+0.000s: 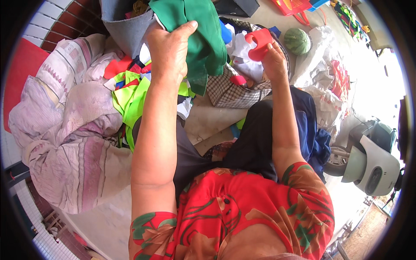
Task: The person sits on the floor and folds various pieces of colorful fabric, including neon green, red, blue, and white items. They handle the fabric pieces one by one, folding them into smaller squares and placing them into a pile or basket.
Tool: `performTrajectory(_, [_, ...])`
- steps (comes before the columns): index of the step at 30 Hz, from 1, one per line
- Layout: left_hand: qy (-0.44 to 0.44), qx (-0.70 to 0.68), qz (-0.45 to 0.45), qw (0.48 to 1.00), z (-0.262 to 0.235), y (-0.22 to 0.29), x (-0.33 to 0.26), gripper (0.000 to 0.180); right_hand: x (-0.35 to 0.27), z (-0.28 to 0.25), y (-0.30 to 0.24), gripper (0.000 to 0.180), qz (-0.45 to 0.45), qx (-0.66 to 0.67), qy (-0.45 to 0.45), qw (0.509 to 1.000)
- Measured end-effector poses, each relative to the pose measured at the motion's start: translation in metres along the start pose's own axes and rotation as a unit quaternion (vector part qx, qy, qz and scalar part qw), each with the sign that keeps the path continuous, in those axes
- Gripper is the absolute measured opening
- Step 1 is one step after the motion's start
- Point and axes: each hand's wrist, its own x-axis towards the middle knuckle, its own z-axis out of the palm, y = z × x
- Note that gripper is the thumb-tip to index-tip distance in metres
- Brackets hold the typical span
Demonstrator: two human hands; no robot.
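A green piece of cloth (206,41) hangs from my left hand (169,50), its fingers closed on the upper edge and its lower corner dangling over my lap. In my right hand (275,63) a small curved red cloth piece (260,44) is pinched between thumb and fingers. Right below it sits a checkered bag (227,90) with white cloth (249,68) and other coloured scraps inside. Behind my left hand stands a grey fabric bin (123,28), partly covered by the green cloth. Lime-green scraps (130,106) lie heaped beside my left forearm.
A bulky pale patterned blanket (93,104) fills the left side. To the right are a dark blue garment (308,119), a white plastic sack (318,60) and a parked scooter (375,167). A watermelon (297,41) rests beyond the checkered bag, near a red bag (289,6).
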Motion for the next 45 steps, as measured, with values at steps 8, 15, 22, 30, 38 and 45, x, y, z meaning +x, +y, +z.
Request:
performTrajectory(8, [-0.055, 0.010, -0.089, 0.994, 0.010, -0.024, -0.008, 0.019, -0.036, 0.093, -0.001, 0.013, -0.145, -0.225, -0.154, 0.951])
performTrajectory(15, [-0.169, 0.011, -0.110, 0.979, 0.017, -0.025, -0.020, 0.020, -0.039, 0.104, 0.005, 0.025, -0.179, -0.421, -0.081, 0.886])
performTrajectory(22, [-0.167, 0.272, 0.025, 0.948, 0.017, -0.042, -0.022, 0.033, -0.040, 0.109, 0.017, 0.077, -0.027, -0.116, -0.046, 0.992])
performTrajectory(30, [0.035, 0.488, 0.179, 0.854, 0.020, -0.025, -0.027, 0.033, -0.022, 0.137, 0.048, 0.055, 0.053, 0.006, -0.010, 0.999])
performTrajectory(38, [0.068, 0.487, 0.444, 0.749, 0.020, 0.000, -0.023, 0.039, 0.022, 0.149, 0.164, 0.063, 0.047, -0.168, -0.136, 0.975])
performTrajectory(45, [0.027, 0.450, 0.448, 0.772, 0.014, 0.009, -0.022, 0.034, -0.001, 0.142, 0.188, 0.068, 0.087, -0.576, -0.205, 0.786])
